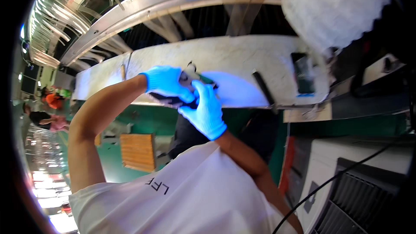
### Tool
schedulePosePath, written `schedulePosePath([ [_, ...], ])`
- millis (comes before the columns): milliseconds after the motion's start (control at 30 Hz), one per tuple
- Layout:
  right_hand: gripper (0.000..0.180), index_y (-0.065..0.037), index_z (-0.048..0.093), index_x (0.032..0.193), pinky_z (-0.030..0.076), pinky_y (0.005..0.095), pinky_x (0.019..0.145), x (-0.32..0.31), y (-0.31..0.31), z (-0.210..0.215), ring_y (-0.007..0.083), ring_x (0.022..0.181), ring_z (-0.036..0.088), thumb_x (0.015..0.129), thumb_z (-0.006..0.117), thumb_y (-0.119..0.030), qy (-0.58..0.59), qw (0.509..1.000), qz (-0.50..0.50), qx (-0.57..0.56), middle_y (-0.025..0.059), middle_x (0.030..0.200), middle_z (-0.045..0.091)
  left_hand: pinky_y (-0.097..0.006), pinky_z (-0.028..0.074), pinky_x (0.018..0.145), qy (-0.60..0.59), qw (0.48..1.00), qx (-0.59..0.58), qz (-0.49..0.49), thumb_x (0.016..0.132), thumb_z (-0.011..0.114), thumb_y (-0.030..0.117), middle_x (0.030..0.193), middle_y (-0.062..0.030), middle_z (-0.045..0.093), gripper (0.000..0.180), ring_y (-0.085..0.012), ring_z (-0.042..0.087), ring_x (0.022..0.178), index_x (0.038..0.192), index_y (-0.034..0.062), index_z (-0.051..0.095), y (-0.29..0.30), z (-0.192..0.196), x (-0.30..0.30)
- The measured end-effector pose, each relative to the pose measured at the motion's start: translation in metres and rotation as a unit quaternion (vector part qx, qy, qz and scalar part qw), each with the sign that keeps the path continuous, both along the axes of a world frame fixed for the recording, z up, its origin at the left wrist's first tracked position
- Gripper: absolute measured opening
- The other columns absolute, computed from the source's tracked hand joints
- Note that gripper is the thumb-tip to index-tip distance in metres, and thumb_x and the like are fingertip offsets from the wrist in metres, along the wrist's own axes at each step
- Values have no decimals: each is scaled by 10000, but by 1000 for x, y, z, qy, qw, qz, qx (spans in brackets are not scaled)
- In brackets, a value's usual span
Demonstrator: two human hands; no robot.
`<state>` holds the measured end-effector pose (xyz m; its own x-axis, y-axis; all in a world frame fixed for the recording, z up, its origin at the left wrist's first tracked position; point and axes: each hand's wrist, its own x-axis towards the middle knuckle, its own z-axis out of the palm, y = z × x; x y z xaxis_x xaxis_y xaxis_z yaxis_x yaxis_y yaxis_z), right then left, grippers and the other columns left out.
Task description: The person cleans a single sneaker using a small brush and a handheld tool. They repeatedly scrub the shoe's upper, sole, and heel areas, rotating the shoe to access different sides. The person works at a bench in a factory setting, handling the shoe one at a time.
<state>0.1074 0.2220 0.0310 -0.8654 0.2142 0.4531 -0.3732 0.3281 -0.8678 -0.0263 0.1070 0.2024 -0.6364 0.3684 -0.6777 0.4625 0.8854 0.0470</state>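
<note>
Both my hands wear thin gloves that look blue under a bluish light. They meet over the near edge of a whitish worktable (242,52). My left hand (166,82) is closed over the left side of a small object (187,78) with grey, dark and green parts. A small black piece sticks up at its far end. My right hand (206,112) grips the same object from the near right, with the thumb and fingers bent against it. The gloves cover most of the object, so I cannot tell its kind.
Right of my hands, a long black handled thing (263,87) lies across the table's near edge. Beyond it lies a dark flat rectangular item (302,73). A bulky white bundle (333,8) hangs at the far right. A metal rail (173,0) runs behind the table. A wooden stool (138,151) stands below.
</note>
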Motion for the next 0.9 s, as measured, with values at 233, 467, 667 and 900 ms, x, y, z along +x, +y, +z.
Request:
schedulePosePath([
  [233, 1071, 0, 527, 1596, 610, 340, 844, 57, 38, -21, 170, 951, 673, 713, 1083, -244, -90, 988, 11, -122, 84, 1191, 676, -409, 636, 993, -20, 935, 348, -63, 677, 1041, 393, 1215, -233, 824, 950, -352, 827, 1051, 1479, 15, 699, -51, 39, 44],
  [467, 1051, 10, 534, 1546, 618, 371, 905, 72, 29, -17, 200, 1055, 683, 701, 1102, -249, -10, 996, -41, 83, 116, 1254, 677, -436, 636, 849, 76, 899, 431, -20, 638, 1023, 365, 1033, -214, 820, 697, -393, 807, 905, 1224, 45, 822, -66, 13, 72],
  [667, 1042, 43, 494, 1536, 591, 339, 949, 71, 30, -19, 163, 1048, 636, 706, 1091, -157, -206, 976, -54, -39, 70, 1223, 658, -437, 657, 841, 90, 920, 380, -39, 656, 1024, 446, 1036, -181, 833, 718, -383, 823, 910, 1229, 72, 807, -48, 19, 65],
  [900, 931, 5, 463, 1612, 604, 471, 1182, 75, 38, -14, 277, 1412, 643, 795, 873, 185, -276, 920, 23, -277, 158, 1528, 629, -443, 635, 1047, -137, 675, 700, 189, 824, 961, 245, 1490, -172, 685, 856, -251, 734, 1264, 1566, 14, 600, -72, -36, 57],
])
